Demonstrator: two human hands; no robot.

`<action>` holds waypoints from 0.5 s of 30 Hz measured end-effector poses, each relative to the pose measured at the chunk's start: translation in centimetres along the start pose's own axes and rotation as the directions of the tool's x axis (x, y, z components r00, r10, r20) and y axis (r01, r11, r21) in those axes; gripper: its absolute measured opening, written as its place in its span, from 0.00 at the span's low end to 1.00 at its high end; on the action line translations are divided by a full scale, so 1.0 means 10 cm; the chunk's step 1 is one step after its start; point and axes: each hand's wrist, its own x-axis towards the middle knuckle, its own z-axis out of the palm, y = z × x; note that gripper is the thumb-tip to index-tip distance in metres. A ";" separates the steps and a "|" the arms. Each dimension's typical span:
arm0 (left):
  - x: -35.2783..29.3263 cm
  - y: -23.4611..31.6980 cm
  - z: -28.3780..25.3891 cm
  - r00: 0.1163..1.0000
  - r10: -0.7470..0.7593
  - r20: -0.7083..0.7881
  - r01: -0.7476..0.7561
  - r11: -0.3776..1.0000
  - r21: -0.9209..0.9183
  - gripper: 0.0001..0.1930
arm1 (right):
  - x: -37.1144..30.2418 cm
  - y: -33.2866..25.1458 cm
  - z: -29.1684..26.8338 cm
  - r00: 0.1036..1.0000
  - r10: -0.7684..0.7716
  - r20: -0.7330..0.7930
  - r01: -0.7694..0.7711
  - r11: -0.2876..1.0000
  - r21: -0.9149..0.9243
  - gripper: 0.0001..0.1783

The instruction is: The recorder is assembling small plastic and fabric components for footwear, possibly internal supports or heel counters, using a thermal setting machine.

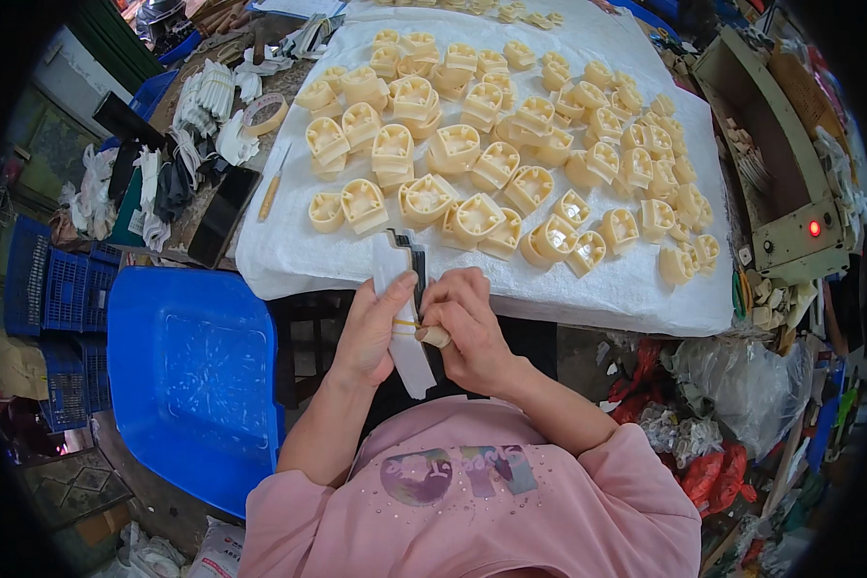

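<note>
My left hand is closed round a bundle of long, flat white strips, its thumb lying along the upper part. A yellow band goes round the bundle, and black strips with stepped ends show along its right side. My right hand is closed on a short tan handle with a blunt end, held against the bundle's right side. Whatever the handle carries is hidden by the fingers. Just beyond both hands, many cream plastic pieces with rounded outlines and hollow insides cover the table.
A white cloth covers the table. To the left are a blue tub, a black phone, a tape roll and a thin wooden-handled tool. On the right stands a green metal box with a lit red lamp.
</note>
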 end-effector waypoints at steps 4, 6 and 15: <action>-0.01 0.04 -0.10 0.994 -0.012 -0.107 0.025 0.992 0.123 0.11 | -0.03 -0.04 0.05 0.993 -0.010 0.119 0.017 0.998 -0.054 0.15; -0.01 0.01 -0.17 0.994 0.025 -0.108 -0.018 0.998 0.065 0.10 | -0.04 -0.06 0.08 0.983 0.019 0.182 -0.011 0.999 -0.044 0.15; -0.17 0.19 -0.34 0.968 0.137 -0.209 -0.178 0.965 -0.192 0.14 | 0.03 -0.38 0.11 0.885 0.116 0.452 -0.209 0.965 0.161 0.13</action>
